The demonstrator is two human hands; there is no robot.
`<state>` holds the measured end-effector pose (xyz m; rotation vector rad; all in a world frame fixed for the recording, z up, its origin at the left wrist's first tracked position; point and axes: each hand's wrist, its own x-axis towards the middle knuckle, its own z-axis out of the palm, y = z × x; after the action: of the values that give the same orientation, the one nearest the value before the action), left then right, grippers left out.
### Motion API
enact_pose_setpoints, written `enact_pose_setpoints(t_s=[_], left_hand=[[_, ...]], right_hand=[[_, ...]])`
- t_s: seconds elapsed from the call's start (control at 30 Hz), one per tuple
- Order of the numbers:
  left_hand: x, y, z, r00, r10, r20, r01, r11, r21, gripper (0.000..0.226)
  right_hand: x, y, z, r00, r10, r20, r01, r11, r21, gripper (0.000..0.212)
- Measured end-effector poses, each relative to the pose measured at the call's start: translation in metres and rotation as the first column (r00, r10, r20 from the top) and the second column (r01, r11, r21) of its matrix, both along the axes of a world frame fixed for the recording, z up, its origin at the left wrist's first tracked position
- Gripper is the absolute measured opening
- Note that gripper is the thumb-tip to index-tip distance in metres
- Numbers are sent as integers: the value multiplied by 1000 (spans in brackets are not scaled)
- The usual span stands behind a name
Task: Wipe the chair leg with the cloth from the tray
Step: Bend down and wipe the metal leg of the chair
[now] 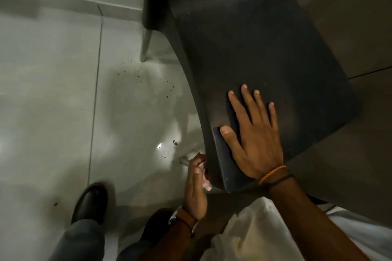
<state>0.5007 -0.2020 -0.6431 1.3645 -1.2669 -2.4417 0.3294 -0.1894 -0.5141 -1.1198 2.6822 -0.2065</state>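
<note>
A dark plastic chair (265,53) fills the upper right of the head view, seen from above. My right hand (252,133) lies flat on the front left corner of its seat, fingers spread. Below that corner my left hand (196,184) is closed around a pale pink cloth (205,182), pressed against the front left chair leg (185,160). Only the leg's grey foot shows past my fingers; the rest is hidden under the seat. The tray is not in view.
The rear left chair leg (146,42) stands on the glossy grey tile floor (53,91). Dark specks and crumbs (175,143) dot the floor between the legs. My black shoe (91,203) is at lower left. A brown surface (350,27) borders the chair on the right.
</note>
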Motion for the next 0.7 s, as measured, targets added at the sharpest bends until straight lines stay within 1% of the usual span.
enact_pose_setpoints(t_s=[0.1,0.2,0.27,0.33,0.37,0.4,0.43,0.5,0.53,0.6,0.63,0.7], left_hand=[[0,-11,-45,997,-71,15,72,997,-41,43],[2,-23,-100,989,-122,82,125,991,-43,47],[1,-31,-136,970,-197,141,205,978,-45,41],[-5,-34,-165,952,-272,142,276,961,-15,40],[-10,-35,-173,950,-277,146,276,961,27,44],[-12,-37,-170,953,-258,157,252,966,52,45],[-12,-35,-164,955,-240,174,224,969,107,41],[-11,-30,-127,957,-220,190,184,964,190,34],[-10,-28,-103,961,-203,186,165,965,203,37],[-16,-25,-51,980,-132,152,95,968,230,46],[-22,-24,-25,986,-66,153,27,969,246,48],[-20,-18,6,997,32,73,-51,959,277,48]], right_hand=[[0,0,-1,1000,5,-18,-5,1000,-22,75],[0,0,-3,1000,-1,-22,0,998,-56,76],[0,-2,-1,1000,-1,-24,-1,997,-71,75],[1,-1,-3,1000,-6,-19,4,997,-82,75],[1,-1,-4,1000,-9,-20,7,996,-87,75],[1,-1,-4,1000,-12,-23,10,996,-91,74],[1,0,-4,1000,-14,-25,12,996,-91,74],[2,1,-4,1000,-18,-20,16,996,-89,73],[2,1,-3,1000,-20,-17,18,996,-87,73],[2,0,-2,1000,-21,-11,20,997,-78,73],[2,0,-2,1000,-19,-9,19,997,-73,73],[2,0,-1,1000,-16,-8,16,998,-66,73]])
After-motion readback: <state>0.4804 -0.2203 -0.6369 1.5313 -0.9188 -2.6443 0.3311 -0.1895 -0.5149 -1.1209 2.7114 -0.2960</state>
